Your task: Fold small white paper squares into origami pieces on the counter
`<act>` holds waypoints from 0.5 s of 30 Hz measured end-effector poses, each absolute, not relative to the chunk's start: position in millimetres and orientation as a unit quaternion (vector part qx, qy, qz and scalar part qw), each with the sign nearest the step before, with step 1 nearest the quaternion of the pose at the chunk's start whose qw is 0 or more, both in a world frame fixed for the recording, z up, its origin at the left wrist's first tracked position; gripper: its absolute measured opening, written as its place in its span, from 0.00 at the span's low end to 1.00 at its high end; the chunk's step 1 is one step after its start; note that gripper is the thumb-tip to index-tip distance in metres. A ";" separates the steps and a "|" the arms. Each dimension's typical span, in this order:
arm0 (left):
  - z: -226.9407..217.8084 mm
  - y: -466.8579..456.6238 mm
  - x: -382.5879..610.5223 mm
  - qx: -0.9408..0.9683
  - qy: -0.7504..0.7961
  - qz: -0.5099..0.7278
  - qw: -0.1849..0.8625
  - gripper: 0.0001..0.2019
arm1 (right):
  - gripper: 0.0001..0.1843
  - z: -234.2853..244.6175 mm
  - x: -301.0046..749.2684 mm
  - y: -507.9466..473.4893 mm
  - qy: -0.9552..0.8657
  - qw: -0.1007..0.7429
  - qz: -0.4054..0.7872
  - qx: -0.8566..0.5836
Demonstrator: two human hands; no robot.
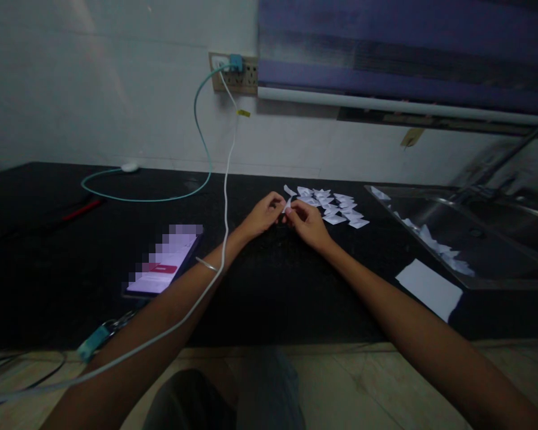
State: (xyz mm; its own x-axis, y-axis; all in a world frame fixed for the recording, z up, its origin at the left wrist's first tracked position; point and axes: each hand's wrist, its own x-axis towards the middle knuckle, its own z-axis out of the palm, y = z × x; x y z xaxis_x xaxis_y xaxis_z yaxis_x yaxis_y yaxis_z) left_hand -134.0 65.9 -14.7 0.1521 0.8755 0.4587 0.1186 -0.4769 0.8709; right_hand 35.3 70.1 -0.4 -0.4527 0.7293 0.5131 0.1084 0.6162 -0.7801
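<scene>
Above the black countertop (269, 298), my left hand (265, 215) and my right hand (310, 226) meet, fingertips pinched on a small piece of folded white paper (289, 205). Part of that paper is hidden by the fingers. A short curled paper strip (289, 190) shows just beyond it. Right beside my right hand lie several folded paper boats (333, 206) in loose rows. Farther right, a flat white paper sheet (430, 289) rests on the counter.
More folded white papers (434, 242) line the edge of a steel sink (497, 257) at right. A lit phone (164, 263) and keys with a teal tag (94, 341) lie left. A white cable (226, 197) crosses over my left forearm. A teal cable (197, 113) runs from the wall socket.
</scene>
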 end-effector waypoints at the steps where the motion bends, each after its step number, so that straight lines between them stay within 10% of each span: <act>1: -13.6 65.3 -134.2 0.686 0.367 0.524 0.347 0.11 | 0.17 -0.6 36.3 70.4 -0.788 0.444 0.330 -0.269; 15: -3.9 56.0 -136.1 0.653 0.409 0.494 0.403 0.21 | 0.12 -3.1 43.4 81.7 -0.791 0.462 0.234 -0.326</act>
State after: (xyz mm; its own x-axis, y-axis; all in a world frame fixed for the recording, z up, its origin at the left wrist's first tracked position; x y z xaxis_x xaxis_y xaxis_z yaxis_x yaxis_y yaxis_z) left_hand -136.1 56.0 -3.9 0.1781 0.9323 0.3147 0.1365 -0.3401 0.9304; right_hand 43.4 81.7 -3.1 -0.3604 0.7322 0.5780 0.2998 0.6776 -0.6715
